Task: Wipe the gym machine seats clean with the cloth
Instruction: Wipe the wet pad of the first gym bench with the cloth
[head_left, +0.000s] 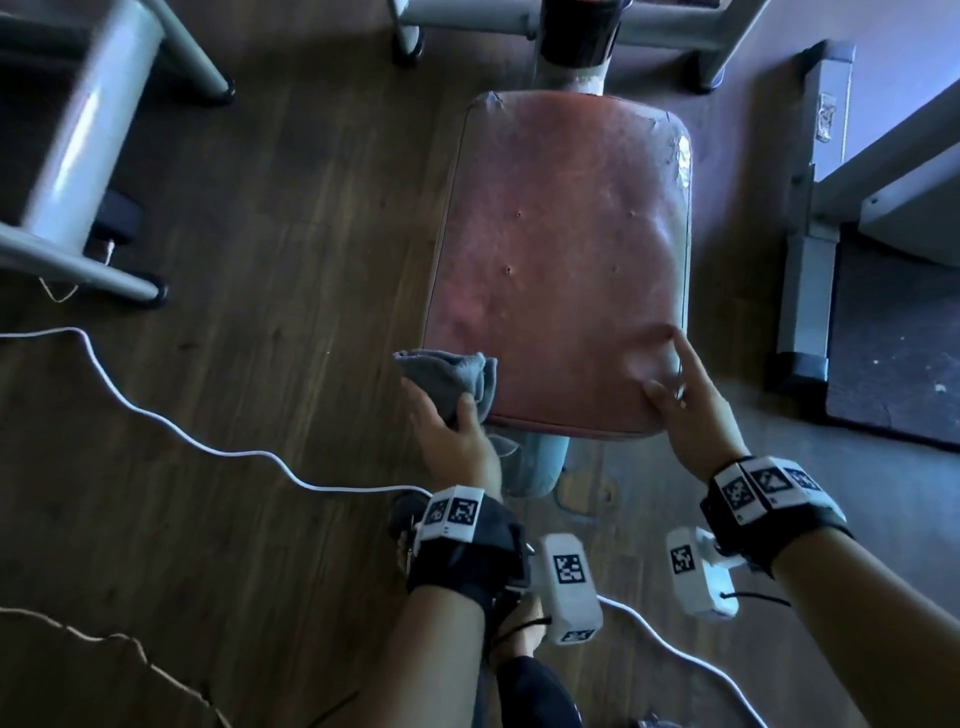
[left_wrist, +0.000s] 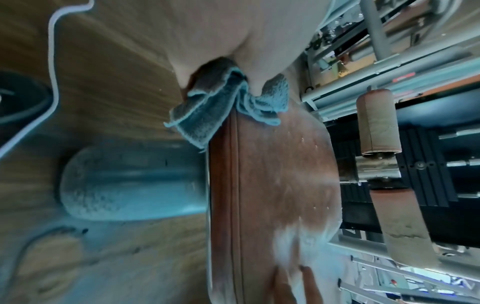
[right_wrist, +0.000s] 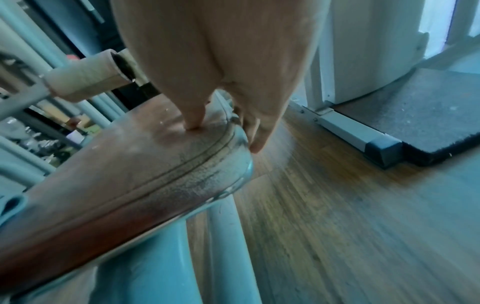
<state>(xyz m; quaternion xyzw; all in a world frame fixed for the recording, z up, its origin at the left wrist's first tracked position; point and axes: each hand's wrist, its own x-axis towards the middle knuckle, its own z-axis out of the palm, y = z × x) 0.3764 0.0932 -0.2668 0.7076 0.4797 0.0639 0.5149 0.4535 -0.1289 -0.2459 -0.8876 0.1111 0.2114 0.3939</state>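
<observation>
Seat (head_left: 566, 249) worn reddish vinyl; cloth (head_left: 447, 379) fuzzy terry; floor (head_left: 260, 260) wood-grain.

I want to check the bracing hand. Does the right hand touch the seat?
Touching. The right wrist view shows a fingertip of the right hand pressed onto the seat top near its corner.

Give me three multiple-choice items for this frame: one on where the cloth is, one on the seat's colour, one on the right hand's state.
1. Where is the cloth?
A. At the seat's near left corner
B. On the floor
C. Draped over the far edge

2. What colour is the seat?
A. Black
B. Reddish-brown
C. Green

3. What is the right hand doing?
A. Gripping the cloth
B. Hanging clear of the seat
C. Resting fingers on the seat's near right corner

Answers: 1 A, the left hand grips it there; 2 B, all views show worn reddish-brown padding; 3 C, the right wrist view shows a fingertip pressing the top.
</observation>
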